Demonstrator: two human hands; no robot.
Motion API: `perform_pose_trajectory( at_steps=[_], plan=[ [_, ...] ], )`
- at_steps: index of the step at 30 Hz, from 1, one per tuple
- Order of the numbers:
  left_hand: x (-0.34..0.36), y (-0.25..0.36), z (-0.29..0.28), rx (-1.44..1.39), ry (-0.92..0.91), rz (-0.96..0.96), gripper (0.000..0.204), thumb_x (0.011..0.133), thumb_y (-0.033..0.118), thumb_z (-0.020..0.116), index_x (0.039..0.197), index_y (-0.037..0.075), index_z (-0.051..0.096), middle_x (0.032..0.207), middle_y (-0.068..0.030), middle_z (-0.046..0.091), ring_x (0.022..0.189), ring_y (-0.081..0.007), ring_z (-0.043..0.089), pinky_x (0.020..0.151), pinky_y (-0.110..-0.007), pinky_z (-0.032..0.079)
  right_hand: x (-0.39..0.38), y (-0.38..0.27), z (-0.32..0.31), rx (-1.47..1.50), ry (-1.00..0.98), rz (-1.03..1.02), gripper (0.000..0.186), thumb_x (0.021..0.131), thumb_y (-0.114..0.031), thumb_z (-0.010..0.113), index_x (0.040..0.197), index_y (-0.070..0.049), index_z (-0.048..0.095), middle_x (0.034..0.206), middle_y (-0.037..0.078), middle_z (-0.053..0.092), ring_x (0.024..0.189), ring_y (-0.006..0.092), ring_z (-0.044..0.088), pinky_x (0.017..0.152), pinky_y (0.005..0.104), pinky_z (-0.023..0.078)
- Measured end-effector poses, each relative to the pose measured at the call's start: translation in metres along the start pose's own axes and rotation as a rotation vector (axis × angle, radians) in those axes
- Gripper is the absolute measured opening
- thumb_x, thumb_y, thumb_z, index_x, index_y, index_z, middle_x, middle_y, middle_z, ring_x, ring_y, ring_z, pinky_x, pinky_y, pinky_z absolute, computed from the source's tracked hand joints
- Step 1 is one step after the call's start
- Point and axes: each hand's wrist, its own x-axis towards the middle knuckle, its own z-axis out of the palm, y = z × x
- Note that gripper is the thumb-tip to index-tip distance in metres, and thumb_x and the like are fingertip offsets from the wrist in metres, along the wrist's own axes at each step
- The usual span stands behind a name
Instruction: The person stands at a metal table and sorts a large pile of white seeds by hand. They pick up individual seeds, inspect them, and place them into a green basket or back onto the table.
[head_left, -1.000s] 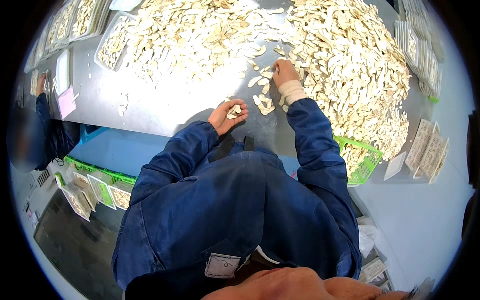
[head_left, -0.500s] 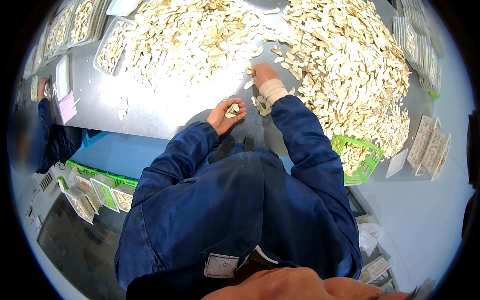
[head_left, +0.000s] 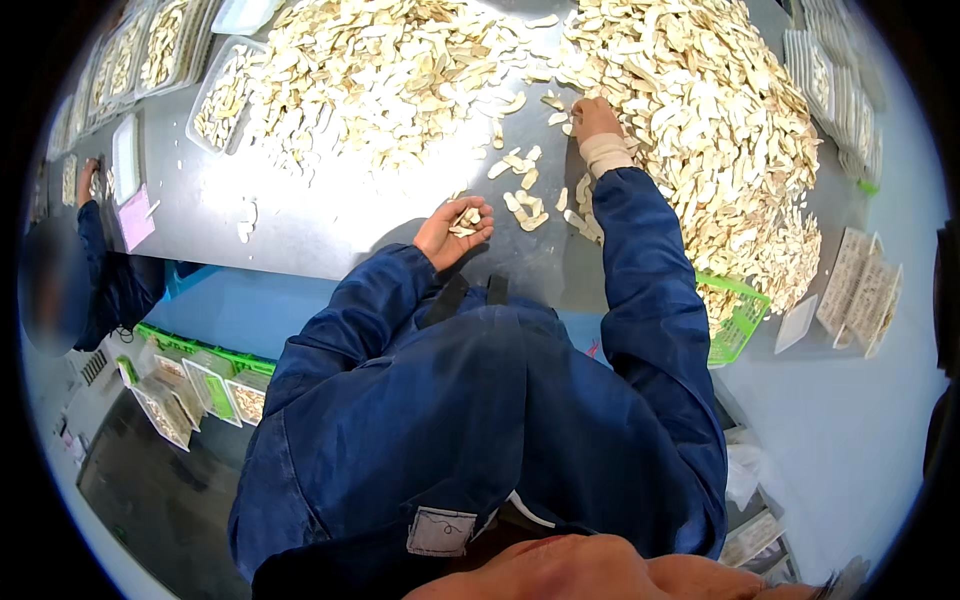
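Head view: a grey metal worktable [head_left: 205,190] stands over a light blue floor [head_left: 815,440], with strong glare on its left-centre surface. Two heaps of pale curved slices lie on it: a left heap [head_left: 380,80] and a larger right heap [head_left: 710,150], nearly meeting at the far side. A few loose slices [head_left: 525,205] lie between the two hands.

The left hand [head_left: 453,232] is palm up near the table's front edge, fingers curled loosely around a small batch of slices [head_left: 466,219]. The right hand [head_left: 597,122] reaches to the inner edge of the right heap, fingers pointing down; whether they grip a slice cannot be determined.

A clear plastic tub [head_left: 196,118], part filled with slices, stands beside the left heap. A pink sheet [head_left: 136,218] lies farther left, near a co-worker's hand [head_left: 88,178]. A green basket [head_left: 745,325] containing slices is at the near end of the right heap, partly hidden by the right sleeve [head_left: 650,260]. Stacked trays [head_left: 835,100] are at the far right.
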Motion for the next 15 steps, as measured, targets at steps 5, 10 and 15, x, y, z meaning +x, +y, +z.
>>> perform_pose_trajectory(
  at_steps=[5, 10, 15],
  plan=[
    [-0.005, 0.000, -0.001, -0.021, 0.016, 0.013, 0.025, 0.096, 0.018, 0.044, 0.109, -0.001, 0.052, 0.099, -0.0132, 0.060, 0.088, -0.0238, 0.061, 0.081, -0.037, 0.054, -0.014, -0.003, 0.003, -0.108, -0.032, 0.016, 0.010, 0.083, -0.017, 0.058, 0.092, -0.013, 0.060, 0.097, 0.011, 0.057, 0.090, 0.0324, 0.059, 0.076, 0.0421, 0.048],
    [-0.007, 0.001, -0.004, -0.007, 0.024, 0.025, 0.024, 0.096, 0.018, 0.045, 0.109, -0.001, 0.053, 0.099, -0.0132, 0.060, 0.088, -0.0239, 0.061, 0.081, -0.036, 0.053, -0.028, -0.052, -0.013, 0.033, -0.145, -0.118, 0.016, 0.084, -0.017, 0.052, 0.095, -0.012, 0.062, 0.097, 0.013, 0.062, 0.089, 0.0330, 0.061, 0.078, 0.0434, 0.049],
    [-0.006, 0.000, -0.001, -0.024, 0.016, 0.013, 0.024, 0.095, 0.018, 0.046, 0.108, -0.001, 0.054, 0.098, -0.0133, 0.060, 0.088, -0.0238, 0.061, 0.081, -0.037, 0.053, -0.047, -0.078, 0.011, -0.126, -0.329, -0.276, 0.015, 0.083, -0.014, 0.053, 0.096, -0.013, 0.061, 0.098, 0.009, 0.058, 0.096, 0.0272, 0.060, 0.078, 0.0398, 0.049]
  ],
)
